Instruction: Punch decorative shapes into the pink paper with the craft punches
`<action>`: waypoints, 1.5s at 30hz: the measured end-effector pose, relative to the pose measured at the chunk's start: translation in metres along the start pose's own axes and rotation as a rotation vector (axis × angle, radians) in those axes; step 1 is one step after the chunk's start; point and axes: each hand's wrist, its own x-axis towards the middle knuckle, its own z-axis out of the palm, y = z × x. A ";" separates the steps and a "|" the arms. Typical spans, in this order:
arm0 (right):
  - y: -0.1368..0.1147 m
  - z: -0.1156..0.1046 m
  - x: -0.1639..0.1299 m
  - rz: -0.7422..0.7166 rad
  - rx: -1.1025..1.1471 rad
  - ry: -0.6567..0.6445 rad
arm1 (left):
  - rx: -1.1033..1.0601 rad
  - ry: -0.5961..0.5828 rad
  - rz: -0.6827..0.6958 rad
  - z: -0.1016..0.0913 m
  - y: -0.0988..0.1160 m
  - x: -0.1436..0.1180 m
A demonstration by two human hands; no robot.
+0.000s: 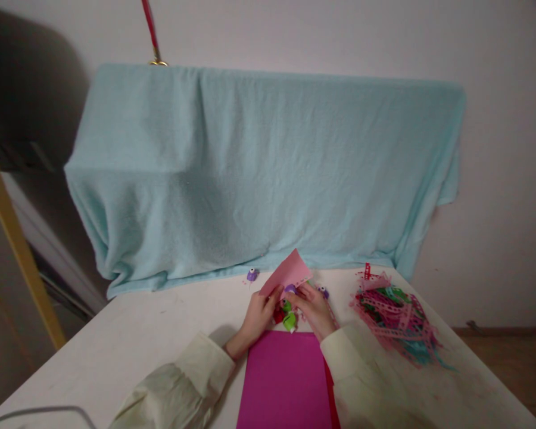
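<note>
My left hand (pixel 259 310) is closed on the lower left edge of a pink sheet of paper (pixel 286 273), which is tilted up off the table. Small cut-outs run along the sheet's right edge. My right hand (pixel 315 307) is closed around a small purple craft punch (pixel 290 289) at the lower edge of that sheet. Whether the paper sits inside the punch's slot I cannot tell. Between my hands lie a green punch (pixel 290 322) and a red one (pixel 279 314), partly covered by my fingers. Another purple punch (pixel 324 292) shows just beyond my right hand.
Magenta paper (pixel 286 381) lies in front of me, with a red sheet (pixel 333 402) under its right side. A tangled pile of punched paper strips (pixel 397 319) is on the right. One purple punch (pixel 252 274) stands at the back near a light blue cloth (pixel 272 173).
</note>
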 end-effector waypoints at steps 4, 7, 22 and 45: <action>-0.001 0.000 -0.001 0.036 -0.036 0.010 | 0.020 -0.023 0.015 -0.001 -0.002 0.000; -0.002 0.000 -0.004 0.064 -0.061 0.012 | 0.031 -0.047 0.033 -0.002 -0.003 0.001; -0.001 -0.003 -0.006 0.055 -0.060 0.022 | 0.089 -0.133 0.107 -0.004 -0.007 0.000; -0.011 0.002 -0.007 0.020 -0.050 -0.003 | 0.174 -0.028 0.114 0.000 -0.015 -0.001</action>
